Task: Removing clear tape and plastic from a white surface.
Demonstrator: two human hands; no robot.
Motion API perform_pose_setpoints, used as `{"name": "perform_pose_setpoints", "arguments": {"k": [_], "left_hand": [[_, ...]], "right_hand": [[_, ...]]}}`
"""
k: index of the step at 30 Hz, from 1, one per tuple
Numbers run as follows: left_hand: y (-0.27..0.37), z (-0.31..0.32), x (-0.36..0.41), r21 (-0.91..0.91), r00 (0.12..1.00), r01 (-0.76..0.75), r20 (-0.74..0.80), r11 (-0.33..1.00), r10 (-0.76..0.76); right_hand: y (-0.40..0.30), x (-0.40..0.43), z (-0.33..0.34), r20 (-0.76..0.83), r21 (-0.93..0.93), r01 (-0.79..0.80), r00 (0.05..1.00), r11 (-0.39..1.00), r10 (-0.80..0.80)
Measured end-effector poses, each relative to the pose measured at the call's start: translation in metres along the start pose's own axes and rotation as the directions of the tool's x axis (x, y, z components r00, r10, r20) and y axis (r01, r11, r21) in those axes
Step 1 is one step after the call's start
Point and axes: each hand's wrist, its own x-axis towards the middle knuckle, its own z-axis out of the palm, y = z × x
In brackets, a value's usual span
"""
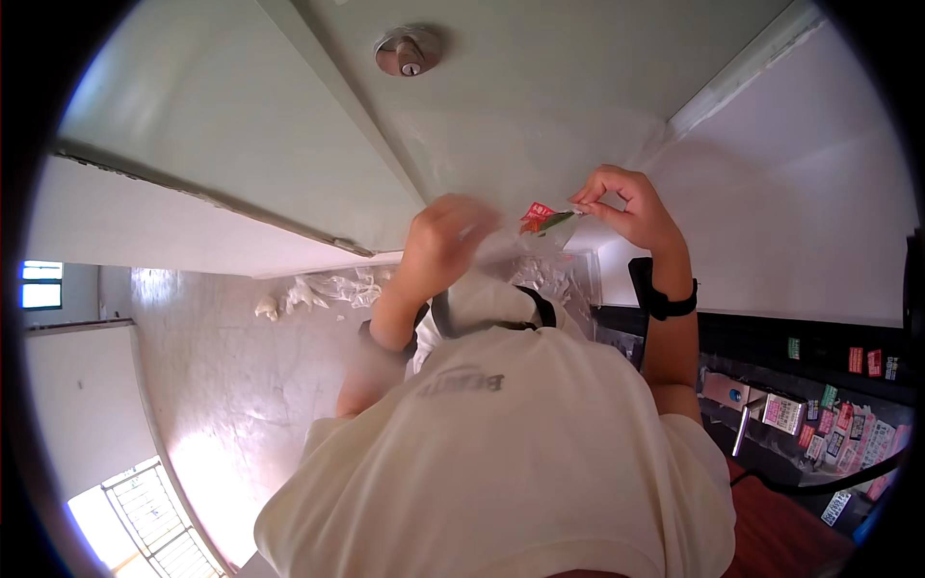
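Note:
My right hand point(625, 206) pinches a small piece of clear plastic film point(547, 220) with red and green print between thumb and fingertips. The film hangs out to the left of those fingers, in front of a pale grey-green door panel point(506, 108). To the left of the film, my left hand point(448, 235) is raised and blurred by motion. Its fingers are bent, and whether they hold anything cannot be made out. A gap separates the left hand from the printed film. Both wrists wear black bands.
A round metal lock point(410, 52) with a keyhole projects from the panel. Crumpled clear plastic point(354, 287) lies on the floor point(238, 361). At right, a dark door point(751, 339) carries a lever handle point(743, 430) and many stickers. A barred window point(159, 516) is at lower left.

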Motion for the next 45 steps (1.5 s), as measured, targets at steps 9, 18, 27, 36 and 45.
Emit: {"name": "perform_pose_setpoints", "arguments": {"k": [9, 18, 27, 36, 45], "left_hand": [[0.002, -0.006, -0.014, 0.172, 0.959, -0.142, -0.219, 0.975, 0.179], [-0.012, 0.015, 0.03, -0.835, 0.717, 0.332, -0.08, 0.439, -0.693], [-0.025, 0.041, 0.049, -0.648, 0.741, 0.264, -0.338, 0.714, -0.58], [-0.039, 0.045, 0.037, -0.416, 0.761, 0.271, -0.46, 0.868, -0.458], [-0.032, 0.044, 0.042, -0.514, 0.734, 0.299, -0.415, 0.804, -0.538]], "right_hand": [[-0.017, -0.017, 0.036, -0.375, -0.554, 0.25, 0.777, 0.794, -0.505], [0.028, 0.011, 0.026, -0.626, 0.739, 0.024, 0.391, 0.673, 0.674], [0.035, 0.027, 0.035, -0.709, 0.636, -0.075, 0.337, 0.768, 0.62], [0.049, 0.025, 0.046, -0.803, 0.562, -0.006, 0.234, 0.827, 0.548], [0.021, 0.028, 0.04, -0.597, 0.76, -0.052, 0.336, 0.648, 0.728]]}}
